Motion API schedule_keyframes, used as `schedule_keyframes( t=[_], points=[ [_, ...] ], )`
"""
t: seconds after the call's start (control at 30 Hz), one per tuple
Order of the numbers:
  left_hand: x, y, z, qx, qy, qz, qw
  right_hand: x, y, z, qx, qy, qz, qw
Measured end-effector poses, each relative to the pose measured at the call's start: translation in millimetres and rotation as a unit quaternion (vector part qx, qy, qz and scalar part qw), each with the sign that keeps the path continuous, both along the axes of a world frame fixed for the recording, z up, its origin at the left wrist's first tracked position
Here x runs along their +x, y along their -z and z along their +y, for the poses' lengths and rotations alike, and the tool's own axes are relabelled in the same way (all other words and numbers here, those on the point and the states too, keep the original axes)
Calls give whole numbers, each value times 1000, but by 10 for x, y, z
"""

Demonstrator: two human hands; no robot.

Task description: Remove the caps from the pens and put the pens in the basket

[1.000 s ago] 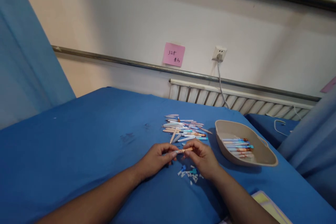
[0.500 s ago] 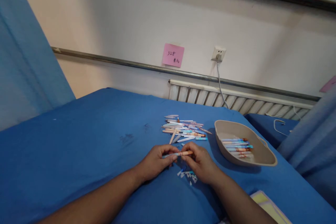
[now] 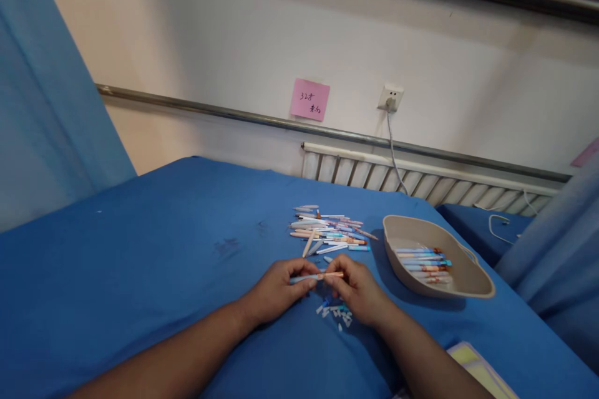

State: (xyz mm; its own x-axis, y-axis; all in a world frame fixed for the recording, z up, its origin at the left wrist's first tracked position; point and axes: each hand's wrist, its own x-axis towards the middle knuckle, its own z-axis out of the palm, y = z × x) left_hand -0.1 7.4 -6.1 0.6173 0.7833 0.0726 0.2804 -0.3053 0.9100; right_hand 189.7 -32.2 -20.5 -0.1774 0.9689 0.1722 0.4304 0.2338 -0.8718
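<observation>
Between my two hands a pen [image 3: 305, 278] lies level, light blue on its left part and orange at its right end. My left hand [image 3: 281, 287] is closed on the blue end, thumb below and fingers above. My right hand [image 3: 358, 287] pinches the orange end. Just beyond them spreads a heap of pens, barrels and thin white refills [image 3: 327, 230]. Small white and blue pen parts [image 3: 337, 313] lie on the blue cloth below and beside my right hand.
A beige basin [image 3: 468, 277] with several pens [image 3: 423, 265] inside stands to the right on the blue-covered table [image 3: 163, 243]. At the lower right lies a yellow and white flat item [image 3: 477, 368]. Behind are a radiator [image 3: 365, 171] and a plugged-in cable [image 3: 392, 143].
Both hands keep hold of the pen, which has turned slightly so that its pattern shows less. The camera view has shifted a little; the heap and basin stay as they were.
</observation>
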Motion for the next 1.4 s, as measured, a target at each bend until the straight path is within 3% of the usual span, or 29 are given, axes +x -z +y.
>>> schedule_keyframes(
  t=[0.1,0.3,0.5,0.7,0.83,1.17,1.3,1.4],
  points=[
    [4,-4,-11,7,6,2,1000,9,-31,-9,15,2,-56,998],
    [6,13,-10,12,4,7,1000,-25,7,-12,-26,5,70,997],
    [-9,5,-20,32,14,22,999,-1,-13,-21,1,-7,-58,998],
    [-9,-4,-12,43,1,31,999,-11,29,-2,-7,-1,-5,1000],
    [-20,-9,-21,65,4,33,997,-1,39,0,52,-2,-55,997],
    [-32,-31,-37,119,18,64,991,12,-81,-44,96,-3,-87,991],
    [-40,-24,-43,144,29,75,986,28,-58,-32,81,-9,-148,986],
    [-48,-32,-39,151,29,83,985,16,-29,-32,52,-11,-114,992]
  ],
)
